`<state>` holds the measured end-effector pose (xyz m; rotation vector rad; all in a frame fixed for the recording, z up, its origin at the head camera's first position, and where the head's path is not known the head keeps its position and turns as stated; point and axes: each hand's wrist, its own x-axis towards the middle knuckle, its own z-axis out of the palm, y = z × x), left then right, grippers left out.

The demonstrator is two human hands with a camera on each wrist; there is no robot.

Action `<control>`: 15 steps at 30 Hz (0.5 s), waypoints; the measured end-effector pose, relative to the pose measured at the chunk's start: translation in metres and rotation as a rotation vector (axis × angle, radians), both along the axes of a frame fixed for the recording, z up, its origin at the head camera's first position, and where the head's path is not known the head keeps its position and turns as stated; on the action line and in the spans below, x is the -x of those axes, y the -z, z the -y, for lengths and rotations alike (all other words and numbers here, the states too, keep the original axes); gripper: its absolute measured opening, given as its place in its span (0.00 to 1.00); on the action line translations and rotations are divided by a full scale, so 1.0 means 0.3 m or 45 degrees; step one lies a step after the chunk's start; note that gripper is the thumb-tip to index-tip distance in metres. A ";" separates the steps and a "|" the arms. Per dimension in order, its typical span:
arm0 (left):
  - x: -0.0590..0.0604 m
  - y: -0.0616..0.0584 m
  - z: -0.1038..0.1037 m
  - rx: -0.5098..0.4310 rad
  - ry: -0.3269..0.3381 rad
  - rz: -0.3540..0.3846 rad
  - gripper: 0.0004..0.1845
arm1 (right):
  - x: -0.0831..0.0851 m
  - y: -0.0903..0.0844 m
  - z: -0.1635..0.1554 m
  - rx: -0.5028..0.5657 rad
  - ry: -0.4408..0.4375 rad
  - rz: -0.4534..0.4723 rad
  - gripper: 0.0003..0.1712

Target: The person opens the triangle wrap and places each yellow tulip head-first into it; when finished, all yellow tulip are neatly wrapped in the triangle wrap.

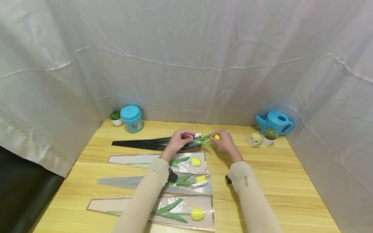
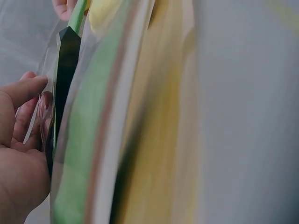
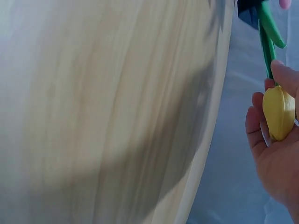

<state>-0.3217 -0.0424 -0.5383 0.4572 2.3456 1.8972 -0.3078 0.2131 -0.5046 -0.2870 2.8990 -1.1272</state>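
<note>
My left hand (image 1: 178,141) grips the wide end of a long black flower sleeve (image 1: 140,143) with a clear film front, raised at this end. In the left wrist view, thumb and fingers of that hand (image 2: 21,135) pinch the clear film beside the black backing (image 2: 67,65). A yellow artificial tulip (image 1: 217,137) is in my right hand (image 1: 225,142), pinched just below its bloom. Its green leaves (image 1: 206,142) sit at the sleeve's mouth; the lower stem is hidden. The right wrist view shows the bloom (image 3: 279,113) resting against the palm.
Three sleeved tulips lie in rows nearer me: a white sleeve (image 1: 201,166), a grey sleeve (image 1: 125,182) and a pinkish sleeve (image 1: 204,223). A blue-lidded tub (image 1: 131,119) and small plant (image 1: 116,119) stand back left. A blue watering can (image 1: 274,122) and two potted succulents (image 1: 267,137) stand back right.
</note>
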 end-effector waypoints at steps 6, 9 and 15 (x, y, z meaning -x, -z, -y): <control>-0.012 -0.023 -0.017 0.010 0.011 0.008 0.12 | -0.008 -0.006 0.041 0.031 0.019 0.013 0.06; -0.013 -0.026 -0.024 0.007 0.024 0.004 0.12 | -0.009 -0.004 0.057 0.038 0.023 0.017 0.06; -0.013 -0.028 -0.036 -0.014 0.052 0.002 0.13 | -0.011 0.010 0.082 0.044 0.037 0.051 0.04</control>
